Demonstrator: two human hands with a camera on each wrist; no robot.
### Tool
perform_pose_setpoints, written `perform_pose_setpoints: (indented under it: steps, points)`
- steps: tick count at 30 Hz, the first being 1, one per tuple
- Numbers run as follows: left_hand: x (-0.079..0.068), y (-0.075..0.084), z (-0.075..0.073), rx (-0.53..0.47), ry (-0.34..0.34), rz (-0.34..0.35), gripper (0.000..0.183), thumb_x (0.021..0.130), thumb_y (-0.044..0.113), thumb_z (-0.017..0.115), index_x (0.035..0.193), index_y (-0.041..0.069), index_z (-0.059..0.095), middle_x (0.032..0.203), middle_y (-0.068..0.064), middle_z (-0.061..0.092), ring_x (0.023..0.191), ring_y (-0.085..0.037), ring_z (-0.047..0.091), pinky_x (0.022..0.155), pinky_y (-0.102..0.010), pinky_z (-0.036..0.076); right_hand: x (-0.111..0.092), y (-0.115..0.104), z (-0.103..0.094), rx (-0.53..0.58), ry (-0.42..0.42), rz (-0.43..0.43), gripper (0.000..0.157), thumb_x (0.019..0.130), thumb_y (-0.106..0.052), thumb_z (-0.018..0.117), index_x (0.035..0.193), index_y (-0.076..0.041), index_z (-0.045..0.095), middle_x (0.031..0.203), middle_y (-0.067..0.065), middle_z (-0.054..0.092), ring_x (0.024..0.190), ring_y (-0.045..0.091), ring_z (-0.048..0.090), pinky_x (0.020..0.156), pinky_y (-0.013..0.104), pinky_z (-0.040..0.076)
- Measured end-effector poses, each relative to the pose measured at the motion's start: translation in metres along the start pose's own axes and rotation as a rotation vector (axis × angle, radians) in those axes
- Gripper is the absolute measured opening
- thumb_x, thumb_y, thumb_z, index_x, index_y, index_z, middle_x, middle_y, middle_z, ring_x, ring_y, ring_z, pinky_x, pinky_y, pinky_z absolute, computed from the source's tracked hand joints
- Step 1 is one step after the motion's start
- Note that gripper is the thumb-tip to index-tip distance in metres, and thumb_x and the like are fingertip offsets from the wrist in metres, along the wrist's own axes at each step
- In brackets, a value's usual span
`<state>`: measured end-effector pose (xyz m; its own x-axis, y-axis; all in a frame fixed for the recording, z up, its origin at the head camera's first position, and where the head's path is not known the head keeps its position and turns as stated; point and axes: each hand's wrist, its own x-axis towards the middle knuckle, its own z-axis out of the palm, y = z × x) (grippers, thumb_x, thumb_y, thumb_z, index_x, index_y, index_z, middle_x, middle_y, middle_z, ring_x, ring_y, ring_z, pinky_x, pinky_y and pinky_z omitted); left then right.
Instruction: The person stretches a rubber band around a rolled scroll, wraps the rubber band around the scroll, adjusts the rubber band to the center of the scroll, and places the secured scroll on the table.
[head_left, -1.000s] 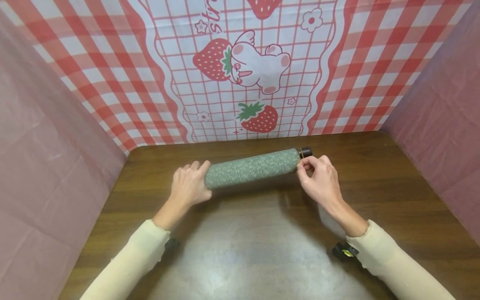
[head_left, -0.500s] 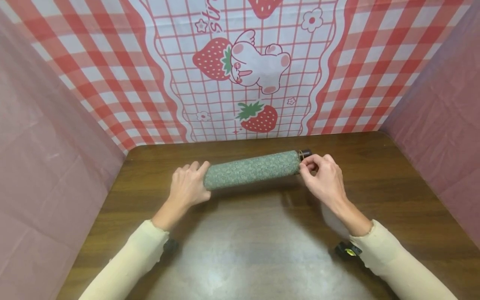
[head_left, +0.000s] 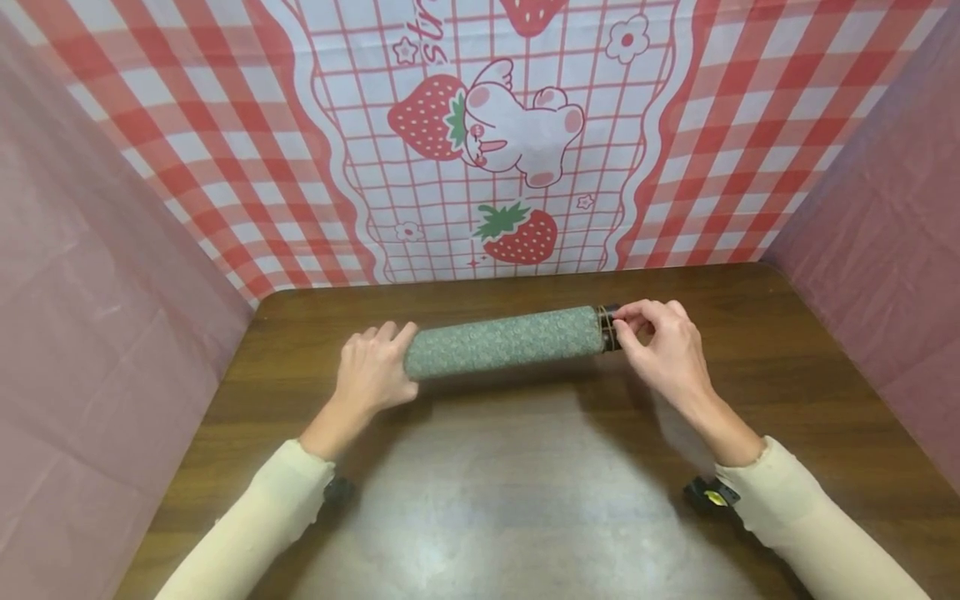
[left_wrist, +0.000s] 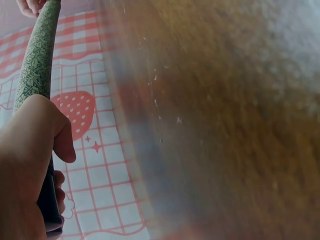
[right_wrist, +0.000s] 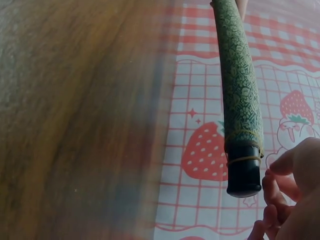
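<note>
A rolled-up scroll [head_left: 502, 342] with a green leafy pattern is held roughly level above the table, its right end slightly higher in the head view. My left hand [head_left: 375, 367] grips its left end; the left wrist view shows those fingers curled round a black end piece [left_wrist: 47, 200]. At the other end, a tan rubber band [right_wrist: 244, 159] runs round the black knob [right_wrist: 244, 180]. Thumb and forefinger of my right hand [head_left: 667, 350] pinch at the band beside that knob. The other right fingers are loosely bent.
Below lies a brown wooden table [head_left: 480, 492] with a bright reflection at its near middle. A red-and-white strawberry cloth [head_left: 517, 158] hangs behind it, and pink cloth [head_left: 97, 292] walls both sides.
My right hand has shifted slightly to the right, off the patterned part to beyond it. More of the black end and the band now shows. The left hand has barely moved.
</note>
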<state>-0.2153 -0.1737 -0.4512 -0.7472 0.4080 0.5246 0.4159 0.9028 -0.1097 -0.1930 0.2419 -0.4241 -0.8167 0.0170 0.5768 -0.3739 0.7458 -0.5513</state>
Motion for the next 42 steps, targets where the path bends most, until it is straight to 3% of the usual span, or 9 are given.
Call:
perform_pose_setpoints:
  steps: [6, 18, 25, 31, 37, 42]
  points:
    - [-0.002, -0.001, 0.003, 0.003, 0.022, 0.045, 0.070, 0.057, 0.023, 0.087, 0.125, 0.013, 0.072, 0.094, -0.013, 0.078, 0.068, -0.029, 0.066, 0.059, -0.043, 0.057, -0.001, 0.005, 0.003, 0.000, -0.020, -0.054, 0.014, 0.095, 0.000, 0.078, 0.107, -0.003, 0.082, 0.085, 0.014, 0.072, 0.090, 0.027, 0.055, 0.078, 0.027, 0.036]
    - [-0.002, 0.001, 0.003, 0.028, 0.054, 0.091, 0.072, 0.056, 0.026, 0.090, 0.125, 0.013, 0.072, 0.092, -0.011, 0.076, 0.068, -0.027, 0.065, 0.058, -0.040, 0.053, -0.003, 0.008, 0.004, -0.030, -0.109, -0.105, 0.031, 0.089, 0.003, 0.077, 0.116, -0.009, 0.086, 0.103, 0.016, 0.063, 0.098, 0.030, 0.052, 0.080, 0.038, 0.035]
    - [-0.002, 0.001, 0.002, 0.029, 0.053, 0.101, 0.068, 0.057, 0.024, 0.088, 0.122, 0.014, 0.072, 0.088, -0.010, 0.076, 0.066, -0.026, 0.063, 0.056, -0.038, 0.050, -0.005, 0.011, 0.005, -0.047, -0.127, -0.126, 0.029, 0.092, 0.004, 0.082, 0.116, -0.011, 0.088, 0.104, 0.015, 0.065, 0.094, 0.027, 0.053, 0.078, 0.037, 0.037]
    - [-0.001, -0.001, -0.001, 0.034, 0.023, 0.118, 0.069, 0.058, 0.025, 0.089, 0.123, 0.014, 0.072, 0.091, -0.010, 0.077, 0.068, -0.027, 0.065, 0.057, -0.038, 0.050, -0.002, 0.010, -0.003, -0.094, -0.195, -0.139, 0.020, 0.089, 0.000, 0.089, 0.106, -0.012, 0.089, 0.104, 0.013, 0.067, 0.099, 0.034, 0.061, 0.078, 0.042, 0.043]
    - [-0.001, 0.000, -0.003, 0.039, -0.017, 0.144, 0.073, 0.058, 0.028, 0.091, 0.127, 0.014, 0.072, 0.097, -0.011, 0.079, 0.071, -0.029, 0.068, 0.059, -0.039, 0.053, 0.004, 0.013, -0.014, -0.217, -0.304, -0.250, 0.016, 0.083, -0.008, 0.097, 0.093, -0.017, 0.089, 0.103, 0.004, 0.064, 0.096, 0.027, 0.061, 0.068, 0.040, 0.049]
    - [-0.002, 0.003, -0.003, 0.051, -0.017, 0.153, 0.073, 0.058, 0.030, 0.091, 0.127, 0.015, 0.073, 0.098, -0.010, 0.080, 0.071, -0.028, 0.068, 0.059, -0.038, 0.053, 0.008, 0.016, -0.017, -0.284, -0.337, -0.398, 0.019, 0.080, -0.009, 0.100, 0.086, -0.019, 0.086, 0.102, 0.004, 0.065, 0.092, 0.024, 0.057, 0.067, 0.038, 0.048]
